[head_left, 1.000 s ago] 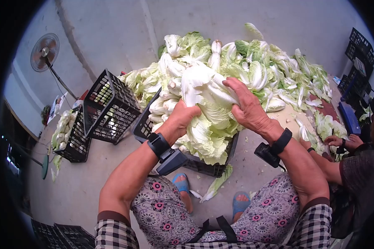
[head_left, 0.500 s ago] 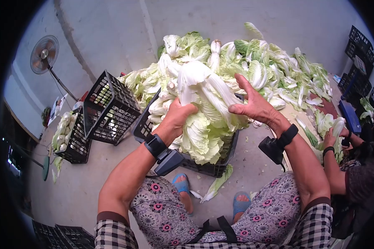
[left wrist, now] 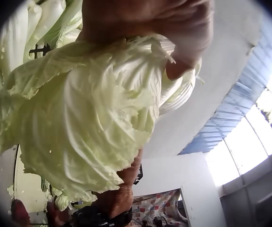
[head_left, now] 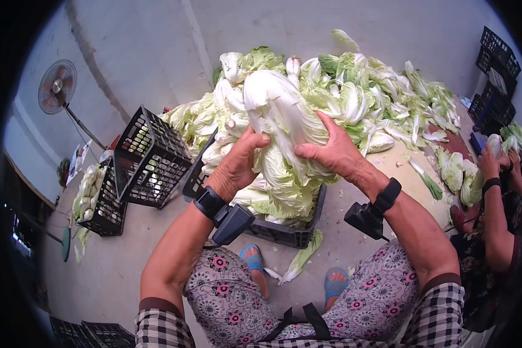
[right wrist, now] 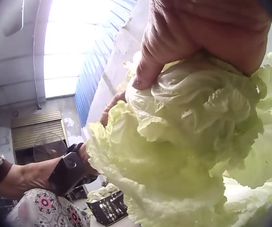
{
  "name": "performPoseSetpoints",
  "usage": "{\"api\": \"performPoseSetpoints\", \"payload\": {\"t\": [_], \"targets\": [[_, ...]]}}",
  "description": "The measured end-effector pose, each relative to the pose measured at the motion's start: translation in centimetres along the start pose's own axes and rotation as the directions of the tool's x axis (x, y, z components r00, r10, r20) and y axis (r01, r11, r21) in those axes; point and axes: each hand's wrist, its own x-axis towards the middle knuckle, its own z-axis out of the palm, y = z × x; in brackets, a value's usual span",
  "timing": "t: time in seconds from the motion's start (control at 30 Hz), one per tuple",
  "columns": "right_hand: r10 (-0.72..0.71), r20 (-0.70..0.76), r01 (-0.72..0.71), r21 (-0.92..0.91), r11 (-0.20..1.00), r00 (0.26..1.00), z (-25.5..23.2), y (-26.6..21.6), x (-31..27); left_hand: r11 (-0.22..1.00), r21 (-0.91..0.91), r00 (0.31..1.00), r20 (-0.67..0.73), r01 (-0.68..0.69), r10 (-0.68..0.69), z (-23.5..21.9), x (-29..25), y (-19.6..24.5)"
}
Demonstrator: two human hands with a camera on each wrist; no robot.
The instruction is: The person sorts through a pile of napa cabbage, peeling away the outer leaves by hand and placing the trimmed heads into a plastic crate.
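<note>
Both hands hold a Chinese cabbage above a black crate, its white base pointing up and away and its frilly pale-green leaves hanging toward the body. My left hand grips its left side, thumb across the front. On the opposite side my right hand holds it, thumb on the front leaves and fingers partly hidden behind. Loose outer leaves spread below the hand in the left wrist view. In the right wrist view the right thumb presses crinkled leaves. More cabbages lie in the crate underneath.
A large heap of cabbages and leaves lies along the wall. Black crates stand left, one filled with cabbages, near a fan. At right, another person's hands hold a cabbage. A loose leaf lies between the feet.
My right hand came off the cabbage, fingers spread, and now grips it again. The cabbage has risen and turned a little. The other person at right has lifted a cabbage.
</note>
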Motion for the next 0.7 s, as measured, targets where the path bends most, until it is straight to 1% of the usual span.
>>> {"api": "performPoseSetpoints", "payload": {"t": [0.07, 0.1, 0.13, 0.17, 0.2, 0.23, 0.27, 0.3, 0.37, 0.4, 0.43, 0.47, 0.5, 0.53, 0.57, 0.6, 0.63, 0.67, 0.7], "targets": [[0.025, -0.013, -0.025, -0.018, 1.000, 1.000, -0.1, -0.1, -0.3, 0.989, 0.142, 0.999, -0.024, 0.050, -0.047, 0.4, -0.5, 0.5], [0.026, 0.014, -0.026, 0.006, 1.000, 1.000, 0.0, 0.0, -0.2, 0.975, 0.211, 0.997, -0.032, 0.077, -0.072, 0.7, -0.7, 0.6], [0.031, 0.031, -0.031, 0.028, 0.999, 0.999, 0.3, 0.1, -0.2, 0.979, 0.173, 0.994, -0.040, 0.104, -0.099, 1.0, -0.9, 0.5], [0.040, 0.037, -0.042, 0.048, 0.998, 0.999, 0.3, 0.3, -0.2, 0.985, 0.144, 0.996, -0.033, 0.093, -0.089, 0.7, -0.7, 0.4], [0.031, 0.137, -0.055, 0.176, 0.983, 0.990, 0.1, 0.0, -0.1, 0.994, 0.080, 0.997, -0.035, 0.075, -0.072, 1.0, -0.8, 0.6], [-0.016, 0.134, -0.007, 0.170, 0.985, 0.991, -0.1, -0.5, -0.3, 0.998, 0.015, 0.998, -0.033, 0.058, -0.058, 1.2, -0.6, 0.8], [-0.057, 0.191, 0.038, 0.101, 0.994, 0.980, -0.6, -0.6, -0.2, 1.000, -0.009, 0.997, -0.079, 0.018, -0.019, 0.7, -0.2, 0.5], [-0.118, 0.248, 0.084, 0.146, 0.986, 0.962, -0.9, -0.9, -0.3, 0.999, -0.031, 0.992, -0.126, -0.023, 0.018, 0.0, 0.1, 0.3], [-0.246, 0.339, 0.160, 0.262, 0.952, 0.908, -1.2, -2.0, -0.5, 0.981, -0.174, 0.990, -0.126, -0.085, 0.063, -1.5, -0.1, 0.4], [-0.287, 0.311, 0.214, 0.246, 0.945, 0.906, -0.7, -1.5, -0.1, 0.987, -0.043, 0.986, -0.067, -0.158, 0.155, -0.8, -0.4, 0.8], [-0.242, 0.257, 0.234, 0.061, 0.970, 0.936, -0.4, -1.2, 0.1, 0.983, -0.021, 0.981, -0.072, -0.180, 0.178, -1.0, -0.3, 1.0], [-0.206, 0.199, 0.233, -0.123, 0.965, 0.958, -0.1, -0.9, 0.3, 0.979, 0.001, 0.976, -0.078, -0.202, 0.201, -1.1, -0.2, 1.2], [-0.176, 0.137, 0.210, -0.304, 0.929, 0.975, 0.1, -0.7, 0.5, 0.982, -0.082, 0.976, -0.153, -0.168, 0.154, -2.2, 0.3, 1.1], [-0.228, 0.074, 0.239, -0.327, 0.914, 0.971, 0.1, -0.6, 0.6, 0.976, -0.167, 0.969, -0.227, -0.137, 0.097, -2.3, 0.6, 0.8], [-0.276, 0.015, 0.263, -0.355, 0.897, 0.961, 0.0, -0.4, 0.8, 0.974, 0.110, 0.968, -0.140, -0.196, 0.210, -2.1, 0.3, 0.5], [-0.325, -0.038, 0.286, -0.384, 0.878, 0.945, 0.0, -0.1, 0.9, 0.890, 0.369, 0.954, -0.022, -0.270, 0.298, -1.3, -0.5, 0.8], [-0.349, -0.034, 0.333, -0.229, 0.915, 0.936, 0.3, 0.2, 1.1, 0.867, 0.391, 0.949, 0.062, -0.308, 0.310, -0.8, -0.8, 1.0], [-0.379, -0.035, 0.376, -0.066, 0.924, 0.925, 1.0, 0.3, 1.2, 0.844, 0.407, 0.937, 0.145, -0.350, 0.319, -0.4, -1.2, 1.3], [-0.414, -0.042, 0.416, 0.100, 0.904, 0.909, 1.4, 0.2, 1.0, 0.901, 0.277, 0.942, 0.143, -0.333, 0.304, 0.1, -1.3, 1.6]]}}
